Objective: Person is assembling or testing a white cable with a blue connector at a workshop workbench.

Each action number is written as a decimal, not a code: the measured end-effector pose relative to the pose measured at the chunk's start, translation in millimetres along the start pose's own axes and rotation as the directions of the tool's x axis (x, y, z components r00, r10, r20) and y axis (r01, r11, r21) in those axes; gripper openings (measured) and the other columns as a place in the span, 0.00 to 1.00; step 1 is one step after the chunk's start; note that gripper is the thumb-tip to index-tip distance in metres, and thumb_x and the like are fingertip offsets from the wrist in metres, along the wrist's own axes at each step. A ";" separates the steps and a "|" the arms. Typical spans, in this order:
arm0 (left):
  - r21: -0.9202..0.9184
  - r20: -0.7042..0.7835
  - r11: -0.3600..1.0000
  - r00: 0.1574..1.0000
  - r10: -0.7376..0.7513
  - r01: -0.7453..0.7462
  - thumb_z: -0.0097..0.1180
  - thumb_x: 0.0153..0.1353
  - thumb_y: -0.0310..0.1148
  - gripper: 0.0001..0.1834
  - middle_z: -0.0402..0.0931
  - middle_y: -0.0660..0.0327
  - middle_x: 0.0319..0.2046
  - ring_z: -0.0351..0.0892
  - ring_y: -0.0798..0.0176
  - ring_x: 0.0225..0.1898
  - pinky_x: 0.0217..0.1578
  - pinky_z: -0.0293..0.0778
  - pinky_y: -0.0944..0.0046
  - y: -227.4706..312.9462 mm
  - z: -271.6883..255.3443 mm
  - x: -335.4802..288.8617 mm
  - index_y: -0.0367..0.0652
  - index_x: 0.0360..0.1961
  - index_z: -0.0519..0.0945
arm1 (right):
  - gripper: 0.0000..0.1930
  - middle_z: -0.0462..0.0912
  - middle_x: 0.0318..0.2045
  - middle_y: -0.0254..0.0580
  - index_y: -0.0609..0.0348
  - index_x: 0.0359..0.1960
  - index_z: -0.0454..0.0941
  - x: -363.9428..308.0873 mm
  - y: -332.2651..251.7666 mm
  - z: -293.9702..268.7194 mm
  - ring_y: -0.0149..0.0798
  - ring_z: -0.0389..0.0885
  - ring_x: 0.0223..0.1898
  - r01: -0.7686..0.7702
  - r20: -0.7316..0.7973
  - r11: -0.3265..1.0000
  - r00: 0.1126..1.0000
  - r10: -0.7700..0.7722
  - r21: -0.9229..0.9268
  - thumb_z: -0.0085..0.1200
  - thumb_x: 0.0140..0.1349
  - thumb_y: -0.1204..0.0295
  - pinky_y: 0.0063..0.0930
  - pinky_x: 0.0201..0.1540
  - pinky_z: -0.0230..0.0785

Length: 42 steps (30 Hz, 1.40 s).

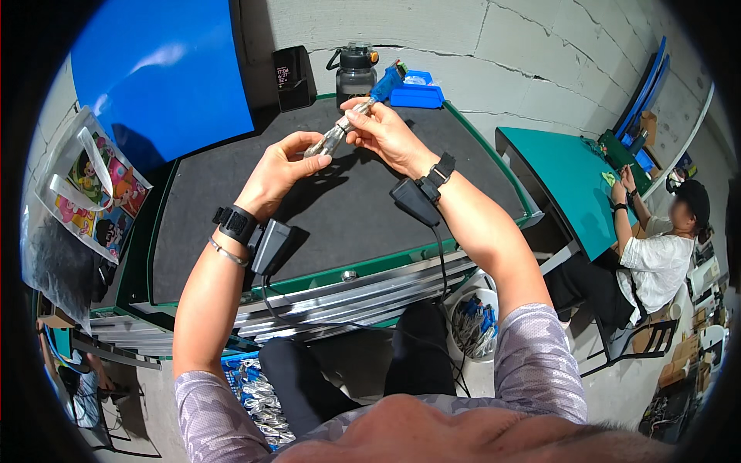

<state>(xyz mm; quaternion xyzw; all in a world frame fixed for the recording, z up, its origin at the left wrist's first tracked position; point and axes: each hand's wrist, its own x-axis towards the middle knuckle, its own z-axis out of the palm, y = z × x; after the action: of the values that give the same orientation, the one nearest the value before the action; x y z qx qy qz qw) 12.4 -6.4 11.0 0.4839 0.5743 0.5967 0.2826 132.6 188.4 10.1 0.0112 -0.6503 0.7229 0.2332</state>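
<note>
A bundled cable with a clear, silvery jacket is held slantwise above the dark mat of the workbench. Its blue connector end points away to the upper right, and a dark band circles the bundle near its middle. My left hand pinches the near end between thumb and fingers. Further up, my right hand is closed around the cable just below the connector, thumb on top. Each wrist wears a black strap with a small black box wired to it.
The dark mat covers the green-edged bench. Behind stand a bottle, a blue tray and a black device. A bucket and blue basket hold several cables below. At right, a person sits by a green table.
</note>
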 end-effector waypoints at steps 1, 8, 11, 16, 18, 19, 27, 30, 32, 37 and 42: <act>0.002 0.009 1.000 1.000 -0.011 0.011 0.67 0.57 0.33 0.20 0.77 0.68 0.38 0.70 0.75 0.37 0.40 0.67 0.73 0.3 -0.2 -0.2 0.40 0.50 0.78 | 0.15 0.79 0.36 0.32 0.55 0.51 0.72 0.0 0.2 0.6 0.23 0.78 0.34 0.037 0.029 0.999 0.999 -0.036 -0.026 0.55 0.68 0.63 0.17 0.37 0.70; 0.004 0.004 0.999 0.999 0.048 -0.048 0.66 0.58 0.33 0.17 0.77 0.69 0.36 0.70 0.76 0.36 0.39 0.65 0.73 -2.0 -1.4 2.1 0.41 0.47 0.78 | 0.17 0.80 0.41 0.33 0.54 0.55 0.70 -3.3 -7.5 6.8 0.23 0.75 0.36 0.094 0.073 0.994 0.993 -0.090 -0.055 0.53 0.69 0.63 0.19 0.42 0.70; -0.010 0.037 0.998 0.998 0.055 -0.054 0.64 0.61 0.33 0.16 0.77 0.68 0.36 0.70 0.75 0.35 0.38 0.65 0.74 -2.8 -2.4 2.6 0.41 0.47 0.77 | 0.17 0.80 0.40 0.34 0.54 0.54 0.71 -2.1 -8.3 7.6 0.23 0.75 0.34 0.133 0.069 0.989 0.989 -0.128 -0.068 0.55 0.68 0.63 0.17 0.39 0.69; -0.052 0.124 0.999 0.992 0.020 -0.014 0.56 0.67 0.34 0.16 0.79 0.62 0.39 0.78 0.69 0.42 0.43 0.72 0.70 -4.1 -3.6 3.6 0.40 0.53 0.72 | 0.12 0.75 0.30 0.29 0.57 0.45 0.76 -4.3 -12.5 13.1 0.22 0.73 0.26 0.208 0.004 0.976 0.978 -0.208 -0.060 0.60 0.64 0.65 0.16 0.31 0.67; -0.079 0.132 0.997 0.991 0.007 0.004 0.55 0.68 0.34 0.17 0.79 0.61 0.40 0.79 0.66 0.44 0.46 0.74 0.68 -0.6 0.2 1.1 0.41 0.54 0.71 | 0.12 0.74 0.30 0.28 0.57 0.45 0.77 -3.7 -12.0 13.2 0.22 0.72 0.26 0.214 -0.005 0.975 0.977 -0.215 -0.059 0.60 0.64 0.66 0.16 0.29 0.66; -0.106 0.138 0.994 0.990 -0.008 0.023 0.54 0.68 0.35 0.17 0.79 0.59 0.41 0.80 0.63 0.46 0.48 0.75 0.65 0.8 1.3 0.2 0.41 0.55 0.70 | 0.11 0.74 0.29 0.28 0.57 0.44 0.77 -3.5 -11.9 13.2 0.21 0.71 0.25 0.220 -0.012 0.974 0.975 -0.221 -0.058 0.60 0.64 0.66 0.16 0.28 0.65; -0.123 0.165 0.991 0.985 -0.040 0.061 0.56 0.67 0.39 0.20 0.77 0.58 0.46 0.80 0.61 0.48 0.50 0.75 0.62 0.2 1.9 -0.5 0.43 0.56 0.69 | 0.15 0.76 0.33 0.31 0.56 0.50 0.74 -3.1 -10.3 10.0 0.21 0.69 0.28 0.223 0.027 0.965 0.975 -0.221 -0.137 0.57 0.66 0.63 0.15 0.30 0.63; -0.125 0.145 0.985 0.985 -0.097 0.115 0.57 0.66 0.41 0.23 0.77 0.58 0.47 0.79 0.61 0.50 0.51 0.74 0.62 7.9 7.8 -4.8 0.43 0.58 0.69 | 0.17 0.77 0.34 0.32 0.56 0.53 0.73 -7.3 -14.9 12.9 0.21 0.70 0.29 0.214 0.065 0.958 0.977 -0.205 -0.193 0.56 0.67 0.63 0.15 0.31 0.64; -0.130 0.137 0.980 0.982 -0.130 0.148 0.58 0.66 0.41 0.24 0.77 0.59 0.47 0.79 0.61 0.50 0.51 0.74 0.62 7.5 7.9 -5.6 0.43 0.58 0.70 | 0.20 0.78 0.37 0.33 0.56 0.58 0.70 -7.5 -12.9 13.2 0.22 0.73 0.31 0.220 0.171 0.949 0.968 -0.184 -0.227 0.54 0.68 0.62 0.16 0.34 0.67; 0.011 0.173 0.998 0.983 -0.055 0.054 0.63 0.62 0.36 0.22 0.77 0.64 0.43 0.76 0.69 0.45 0.46 0.71 0.69 -4.5 -2.4 2.3 0.43 0.55 0.73 | 0.22 0.77 0.41 0.35 0.57 0.58 0.70 -7.7 -9.5 14.7 0.25 0.76 0.37 0.077 0.154 0.995 0.986 -0.066 -0.066 0.53 0.69 0.58 0.20 0.43 0.71; 0.126 0.020 0.992 1.000 0.012 -0.015 0.68 0.57 0.31 0.22 0.73 0.68 0.37 0.71 0.74 0.38 0.41 0.68 0.71 -4.5 -2.7 2.3 0.43 0.50 0.73 | 0.22 0.79 0.40 0.35 0.58 0.53 0.74 -5.4 -8.2 9.3 0.27 0.77 0.39 -0.022 0.081 0.999 0.997 0.020 0.026 0.48 0.70 0.53 0.21 0.44 0.71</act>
<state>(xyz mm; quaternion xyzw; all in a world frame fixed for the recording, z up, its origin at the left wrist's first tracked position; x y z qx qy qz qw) 8.2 -4.6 7.6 0.5104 0.6048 0.5565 0.2530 137.6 178.2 17.5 0.0366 -0.6494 0.7330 0.1991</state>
